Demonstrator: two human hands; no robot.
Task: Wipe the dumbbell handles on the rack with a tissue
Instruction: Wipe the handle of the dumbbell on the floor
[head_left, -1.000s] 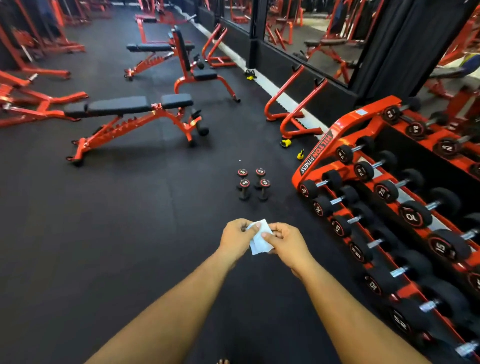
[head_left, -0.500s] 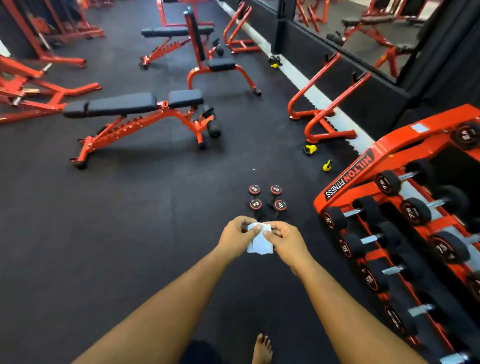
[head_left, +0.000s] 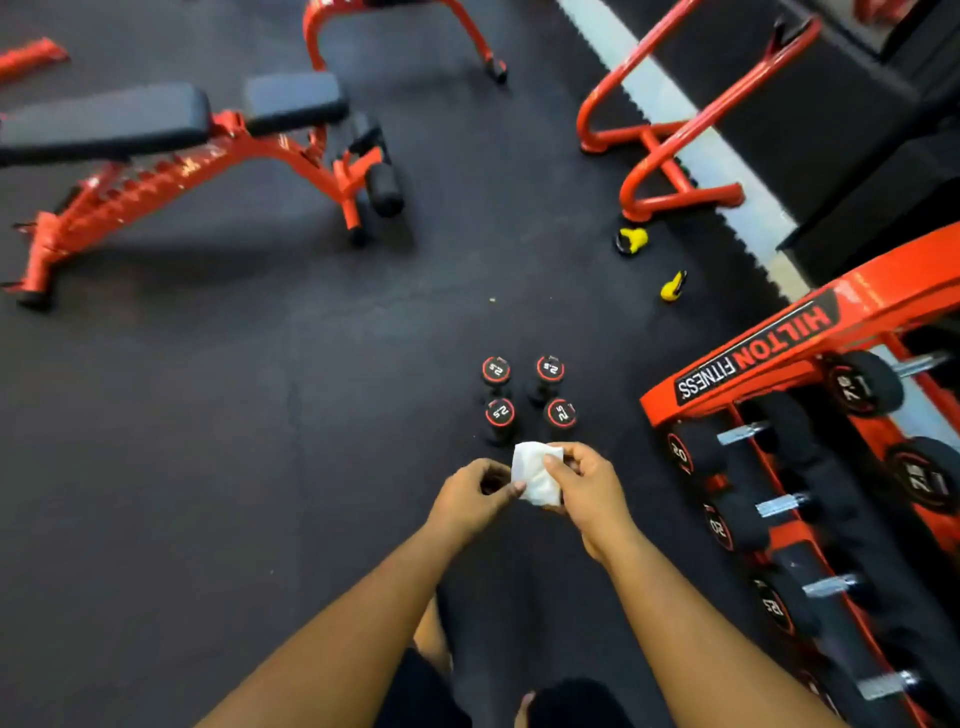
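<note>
While we stand left of the red dumbbell rack (head_left: 748, 358), our left hand (head_left: 470, 499) and right hand (head_left: 584, 488) both pinch a white tissue (head_left: 535, 475) near four small floor dumbbells (head_left: 527, 395).

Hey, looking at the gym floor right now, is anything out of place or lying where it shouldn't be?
Yes. Four small dumbbells marked 2.5 stand on end on the floor beside the rack, not on it. Two yellow objects also lie loose on the mat by the red stand. Nothing looks spilled or broken.
</note>
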